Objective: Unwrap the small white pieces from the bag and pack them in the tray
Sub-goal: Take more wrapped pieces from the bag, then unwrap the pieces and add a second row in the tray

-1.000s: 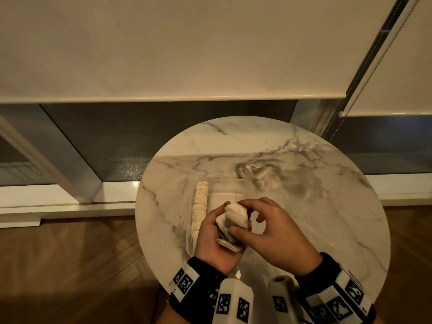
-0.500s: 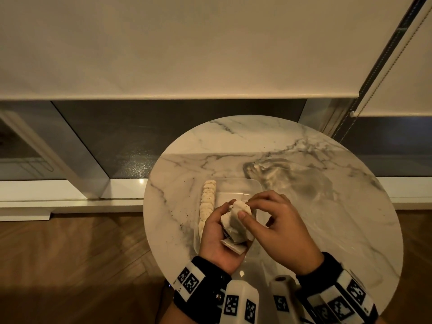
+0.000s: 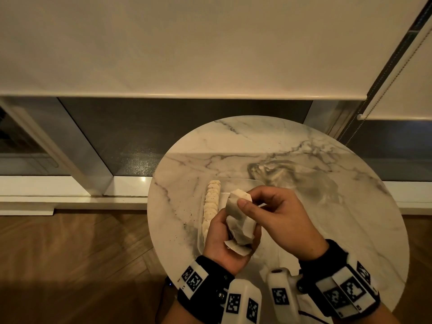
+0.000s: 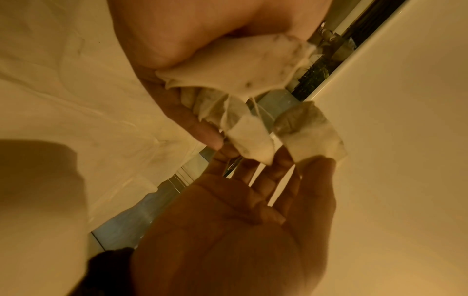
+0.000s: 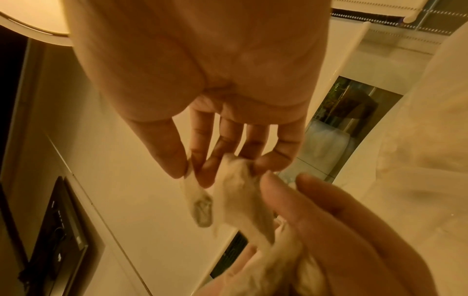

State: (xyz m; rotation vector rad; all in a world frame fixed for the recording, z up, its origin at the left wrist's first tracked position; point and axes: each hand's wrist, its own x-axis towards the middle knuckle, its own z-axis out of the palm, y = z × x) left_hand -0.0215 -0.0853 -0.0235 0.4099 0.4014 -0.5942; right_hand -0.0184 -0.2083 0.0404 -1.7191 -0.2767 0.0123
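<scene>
Right hand (image 3: pixel 278 216) lifted one piece (image 3: pixel 237 202), perhaps, left hand (image 3: pixel 224 242) gripping bag (image 3: pixel 240 232)

Head cam: high up, angled fwd and down onto round table (image 3: pixel 304 230). Wrist cams: very close, along each palm, tilted up toward blinds. All three share wrapper (image 3: pixel 238 226) (image 4: pixel 228 66) (image 5: pixel 243 202) between both grips.

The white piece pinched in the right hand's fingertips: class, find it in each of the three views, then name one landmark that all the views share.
Head view: the white piece is just above centre, over the tray.
Left wrist view: right of centre, above the right hand.
Right wrist view: lower centre-left, hanging from the fingertips.
Shared landmark: the crumpled wrapper bundle in the left hand.
</scene>
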